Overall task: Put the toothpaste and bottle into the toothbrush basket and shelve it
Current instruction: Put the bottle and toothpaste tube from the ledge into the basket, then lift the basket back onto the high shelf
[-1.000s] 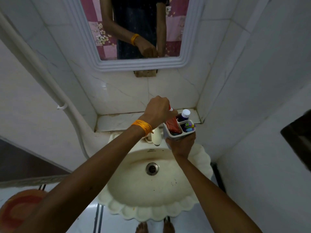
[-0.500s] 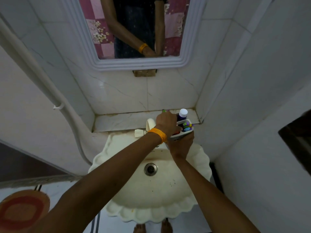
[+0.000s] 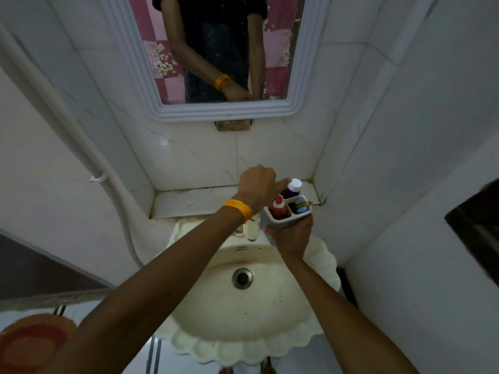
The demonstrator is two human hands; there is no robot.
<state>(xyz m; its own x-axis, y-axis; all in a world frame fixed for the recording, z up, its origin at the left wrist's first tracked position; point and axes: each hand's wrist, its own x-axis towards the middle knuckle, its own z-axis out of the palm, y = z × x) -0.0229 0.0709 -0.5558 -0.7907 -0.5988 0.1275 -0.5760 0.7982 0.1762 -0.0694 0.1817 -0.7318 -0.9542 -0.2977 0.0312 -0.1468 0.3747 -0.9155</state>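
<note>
The toothbrush basket (image 3: 280, 222) looks like smooth grey-white plastic, and the bottle (image 3: 293, 188) shows dark glossy plastic under a white cap. The sink (image 3: 270, 319) is glazed cream ceramic, speckled with dirt, with a shiny metal drain (image 3: 243, 278). Marbled wall tiles (image 3: 205, 157) gleam, and the shelf (image 3: 194, 202) looks stained stone.

a pale marble ledge (image 3: 194, 203) set into the tiled corner behind the cream scalloped basin (image 3: 251, 314), stained brown along its back and front edges. left and middle stretches bare. at the right end, near the back right corner, something dark with a white cap; whether standing on the ledge cannot be told.
</note>
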